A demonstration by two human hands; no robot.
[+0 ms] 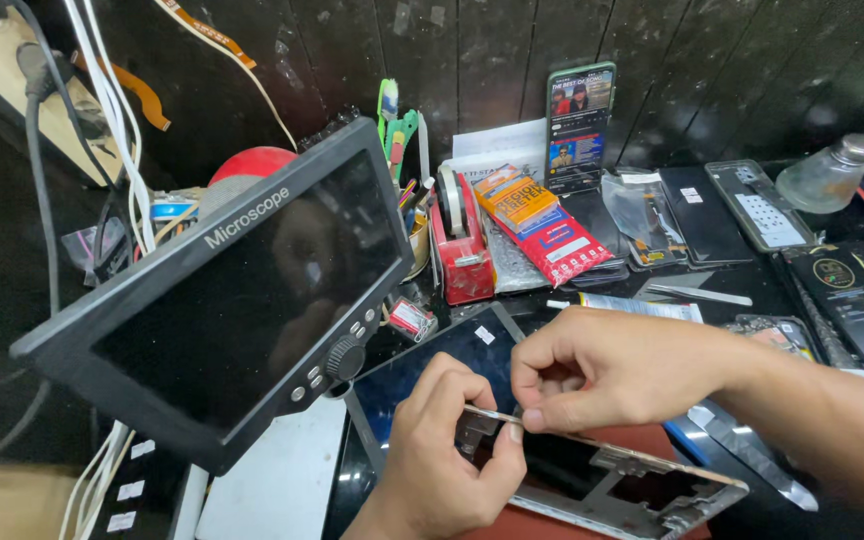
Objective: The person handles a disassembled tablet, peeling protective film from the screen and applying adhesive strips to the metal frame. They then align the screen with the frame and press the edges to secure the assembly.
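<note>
Dark counter [752, 285], cluttered. Microscope monitor [232, 300] at left, red tape dispenser [462, 250] centre, upright phone [579, 125] leaning at back wall, glass bottle [827, 175] far right, phone screens [742, 205] laid flat, metal phone frame [632, 485] at front.

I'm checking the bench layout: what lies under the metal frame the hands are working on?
Under the metal frame a red mat shows through its openings; the hands cover its left end.
</note>
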